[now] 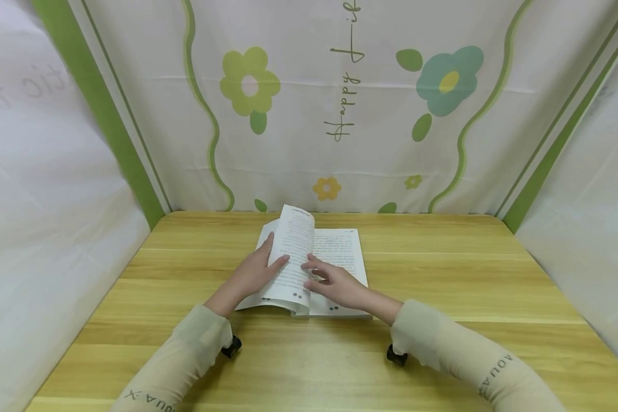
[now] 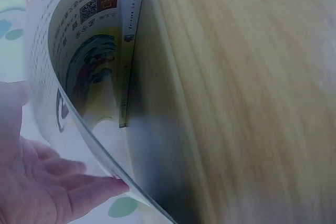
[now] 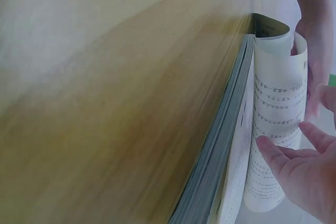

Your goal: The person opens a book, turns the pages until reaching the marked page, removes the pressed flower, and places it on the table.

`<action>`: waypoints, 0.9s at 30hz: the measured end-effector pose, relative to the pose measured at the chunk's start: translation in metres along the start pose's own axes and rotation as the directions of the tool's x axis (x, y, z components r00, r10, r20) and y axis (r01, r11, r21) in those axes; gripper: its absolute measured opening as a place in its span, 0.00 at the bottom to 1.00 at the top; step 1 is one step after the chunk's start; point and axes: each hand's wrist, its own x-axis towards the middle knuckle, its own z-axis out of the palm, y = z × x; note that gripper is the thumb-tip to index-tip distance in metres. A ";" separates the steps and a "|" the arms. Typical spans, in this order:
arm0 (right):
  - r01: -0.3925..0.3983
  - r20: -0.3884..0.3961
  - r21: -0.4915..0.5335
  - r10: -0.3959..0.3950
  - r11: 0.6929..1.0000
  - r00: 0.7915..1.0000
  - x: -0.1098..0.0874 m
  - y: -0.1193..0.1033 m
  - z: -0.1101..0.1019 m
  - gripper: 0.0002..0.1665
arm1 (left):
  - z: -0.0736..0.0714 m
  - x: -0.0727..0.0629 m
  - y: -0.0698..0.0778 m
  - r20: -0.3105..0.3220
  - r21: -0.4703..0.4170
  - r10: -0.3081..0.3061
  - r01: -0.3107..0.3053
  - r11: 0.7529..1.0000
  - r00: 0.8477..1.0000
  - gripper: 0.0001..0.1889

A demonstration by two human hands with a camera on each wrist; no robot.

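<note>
An open paperback book (image 1: 340,246) lies on the wooden table, its printed pages facing up. The left-side page (image 1: 294,246) curves up from the spine in a rolled bend. My left hand (image 1: 252,269) holds the book's left side, thumb over the curled page and fingers along the outer edge. From the left wrist view, a coloured picture and a QR code show on the inner side (image 2: 94,56) of the bent sheet. My right hand (image 1: 337,283) has its fingers loosely extended, fingertips right at the curled page (image 3: 278,103) near the spine.
The light wooden table (image 1: 443,269) carries the book near its far side. A white curtain with printed flowers (image 1: 371,160) hangs behind it, and white cloth walls (image 1: 56,200) flank both sides. Black wrist straps (image 1: 232,347) show below both sleeves.
</note>
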 end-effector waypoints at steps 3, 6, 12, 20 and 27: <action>0.004 0.033 0.002 -0.004 1.000 0.999 0.000 0.000 0.003 0.27 | 0.001 0.001 0.000 -0.008 0.035 0.006 -0.005 0.999 1.000 0.48; 0.008 0.074 0.005 -0.008 1.000 0.997 -0.001 -0.001 0.005 0.29 | 0.002 0.001 -0.001 -0.002 0.094 0.002 -0.002 0.996 1.000 0.49; 0.010 0.122 -0.033 -0.006 0.999 0.992 0.000 0.000 0.006 0.31 | 0.005 -0.001 0.003 0.020 0.158 -0.006 0.003 0.987 1.000 0.47; 0.036 0.169 -0.097 -0.019 0.995 0.985 0.000 0.000 0.005 0.29 | 0.010 -0.001 0.002 0.111 0.201 0.037 -0.059 0.978 0.993 0.39; 0.065 0.213 -0.197 -0.022 0.978 0.977 -0.006 0.003 -0.011 0.25 | 0.010 -0.001 0.003 0.130 0.209 0.035 -0.062 0.976 0.991 0.36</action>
